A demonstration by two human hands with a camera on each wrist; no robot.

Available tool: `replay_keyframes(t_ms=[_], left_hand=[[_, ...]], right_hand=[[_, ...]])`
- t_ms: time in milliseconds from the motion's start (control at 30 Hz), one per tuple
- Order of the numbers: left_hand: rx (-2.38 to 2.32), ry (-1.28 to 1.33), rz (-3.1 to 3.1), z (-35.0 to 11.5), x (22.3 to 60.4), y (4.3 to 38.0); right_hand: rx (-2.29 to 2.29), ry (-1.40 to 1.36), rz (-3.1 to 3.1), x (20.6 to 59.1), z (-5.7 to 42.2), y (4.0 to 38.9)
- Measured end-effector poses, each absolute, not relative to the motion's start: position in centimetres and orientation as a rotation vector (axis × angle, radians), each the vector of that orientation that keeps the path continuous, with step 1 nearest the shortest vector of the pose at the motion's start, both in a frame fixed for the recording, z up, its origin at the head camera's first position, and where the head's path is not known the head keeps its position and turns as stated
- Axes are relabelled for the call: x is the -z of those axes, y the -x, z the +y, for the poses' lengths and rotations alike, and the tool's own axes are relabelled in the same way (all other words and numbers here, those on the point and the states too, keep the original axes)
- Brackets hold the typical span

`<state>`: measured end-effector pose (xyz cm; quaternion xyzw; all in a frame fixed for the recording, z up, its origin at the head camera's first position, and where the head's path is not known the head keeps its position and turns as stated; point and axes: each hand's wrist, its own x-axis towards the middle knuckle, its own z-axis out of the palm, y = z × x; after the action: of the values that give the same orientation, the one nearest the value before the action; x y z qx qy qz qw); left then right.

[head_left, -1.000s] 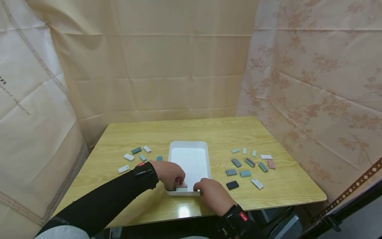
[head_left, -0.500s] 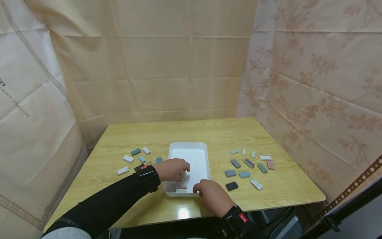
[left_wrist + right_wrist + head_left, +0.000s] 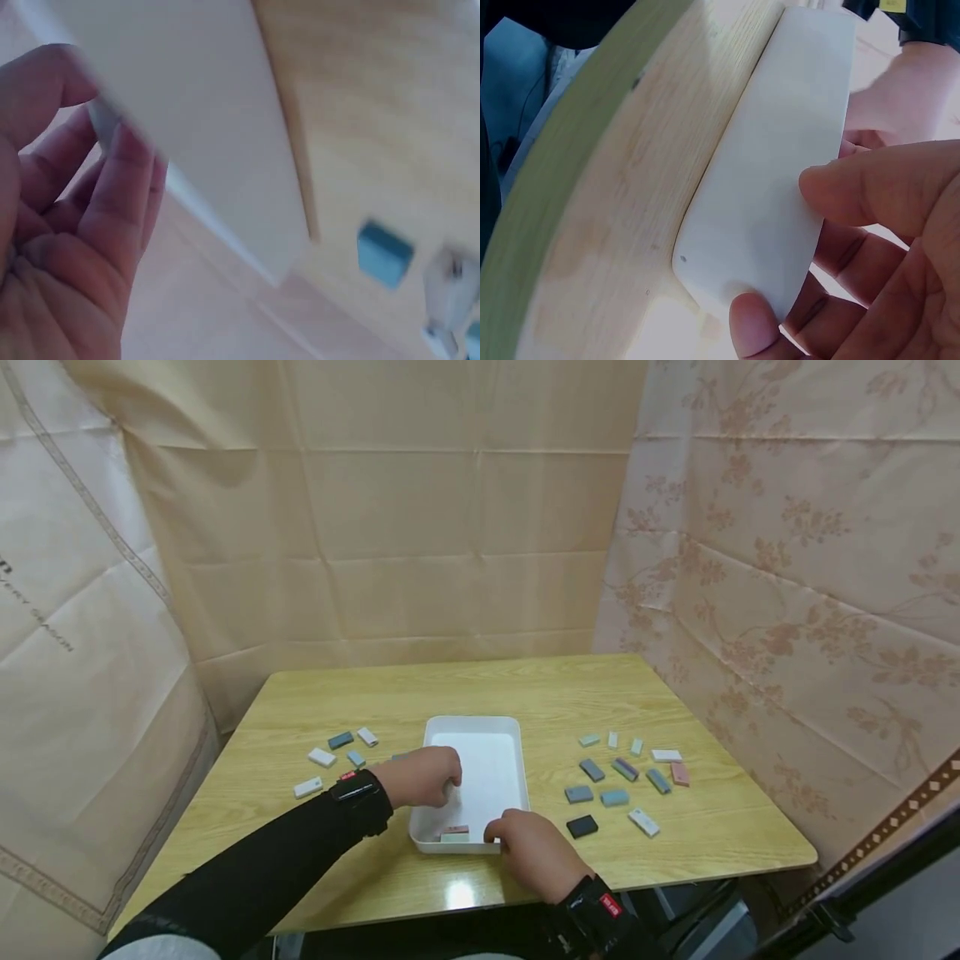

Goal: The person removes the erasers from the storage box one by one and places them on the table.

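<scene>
A white rectangular tray [image 3: 491,768] lies on the table in front of me. My right hand [image 3: 538,853] grips its near right corner, with the thumb [image 3: 855,184] over the outer wall and fingers reaching inside. My left hand [image 3: 423,777] hangs over the tray's left side with curled fingers. In the left wrist view, a small grey block [image 3: 105,124] shows between its thumb and fingertips, mostly hidden by them. A pale block and a pink block [image 3: 454,834] sit together inside the tray against the near wall.
Several small white and blue blocks [image 3: 322,757] lie scattered on the table [image 3: 555,693] left of the tray. To the right are more, including a black block [image 3: 582,827] and a pink block [image 3: 680,774]. Curtains [image 3: 375,527] hang behind and at both sides.
My left hand has left the blocks at the tray's near wall, moved up over its middle, then drifted slightly left. My right hand stays on the corner.
</scene>
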<state>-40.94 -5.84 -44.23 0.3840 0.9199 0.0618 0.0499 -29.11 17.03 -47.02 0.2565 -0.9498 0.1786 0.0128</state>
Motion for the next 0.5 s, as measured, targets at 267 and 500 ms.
replay_keyframes(t_ms=[267,500], left_hand=[[-0.311,-1.053,3.043,-10.7,41.3,42.3],[-0.266,-0.846,3.114,-15.0,42.1,42.5]], right_hand=[[-0.545,-0.748,-2.98,46.9,16.9,29.0],[-0.531,-0.754,-2.986,47.1,16.8,29.0]])
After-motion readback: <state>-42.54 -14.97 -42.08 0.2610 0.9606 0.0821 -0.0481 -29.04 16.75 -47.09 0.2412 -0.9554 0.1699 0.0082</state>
